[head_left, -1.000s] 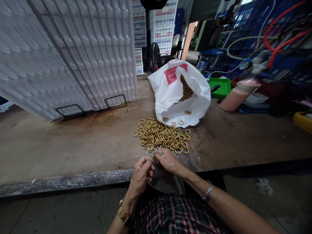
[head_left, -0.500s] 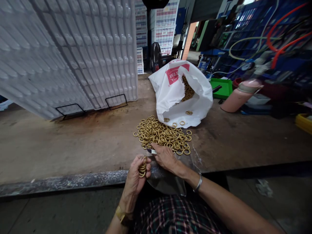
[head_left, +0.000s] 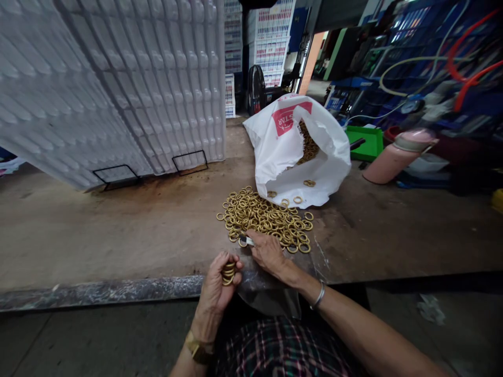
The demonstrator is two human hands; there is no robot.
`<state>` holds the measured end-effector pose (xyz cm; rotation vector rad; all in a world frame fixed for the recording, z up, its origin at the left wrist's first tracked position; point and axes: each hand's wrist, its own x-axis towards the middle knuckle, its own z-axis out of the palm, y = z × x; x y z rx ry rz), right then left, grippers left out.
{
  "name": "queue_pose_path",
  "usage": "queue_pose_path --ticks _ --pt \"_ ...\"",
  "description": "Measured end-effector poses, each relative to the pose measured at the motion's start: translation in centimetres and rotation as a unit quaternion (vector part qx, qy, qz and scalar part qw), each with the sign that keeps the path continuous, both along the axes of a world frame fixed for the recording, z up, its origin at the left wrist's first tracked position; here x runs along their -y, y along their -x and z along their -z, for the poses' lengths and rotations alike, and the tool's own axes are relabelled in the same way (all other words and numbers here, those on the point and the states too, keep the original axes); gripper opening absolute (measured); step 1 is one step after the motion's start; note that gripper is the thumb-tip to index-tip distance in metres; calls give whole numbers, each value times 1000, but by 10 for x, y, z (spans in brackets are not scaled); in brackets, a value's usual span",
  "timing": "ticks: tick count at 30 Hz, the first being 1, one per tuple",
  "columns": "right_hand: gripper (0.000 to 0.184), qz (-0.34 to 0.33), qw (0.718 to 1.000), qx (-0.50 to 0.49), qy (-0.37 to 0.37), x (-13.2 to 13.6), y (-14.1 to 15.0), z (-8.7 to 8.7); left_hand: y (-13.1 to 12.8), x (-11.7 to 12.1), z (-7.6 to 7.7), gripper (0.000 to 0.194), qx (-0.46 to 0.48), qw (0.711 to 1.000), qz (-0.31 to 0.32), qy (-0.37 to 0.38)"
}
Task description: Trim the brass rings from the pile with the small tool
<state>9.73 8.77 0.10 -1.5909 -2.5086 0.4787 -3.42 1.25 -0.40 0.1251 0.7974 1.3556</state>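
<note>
My left hand (head_left: 220, 280) is closed around several brass-coloured rings (head_left: 228, 273), stacked in its fingers just over the table's front edge. My right hand (head_left: 269, 255) rests at the near side of a loose pile of the same rings (head_left: 259, 212). Between its fingers it grips a small white tool with a dark tip (head_left: 247, 240); its exact kind I cannot make out. The dark tip is over or at a ring on the pile's near edge. Behind the pile, a torn white bag (head_left: 271, 157) lies on its side with more rings inside.
Tall ribbed clear-plastic trays (head_left: 168, 89) stand at the left, with black wire stands (head_left: 190, 161) at their foot. To the right are a pink bottle (head_left: 387, 159) and a green tray (head_left: 371, 144). The wooden table (head_left: 98, 241) ends in a worn front edge.
My right hand has moved the tool's tip slightly forward, from bare table to a ring at the pile's edge. My left hand keeps its rings, held slightly more closed. The view has shifted slightly.
</note>
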Motion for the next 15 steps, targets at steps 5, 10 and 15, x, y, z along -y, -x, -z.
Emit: queue_pose_path --ticks 5,10,15 --pt "25 -1 1000 -25 -10 -1 -3 2 -4 -1 -4 30 -31 999 6 12" --pt "25 -32 994 -105 -10 -6 -14 11 -9 -5 -7 36 -188 982 4 -3" --pt "22 -91 966 -236 43 -4 -28 9 -12 -20 -13 40 -412 910 34 -26"
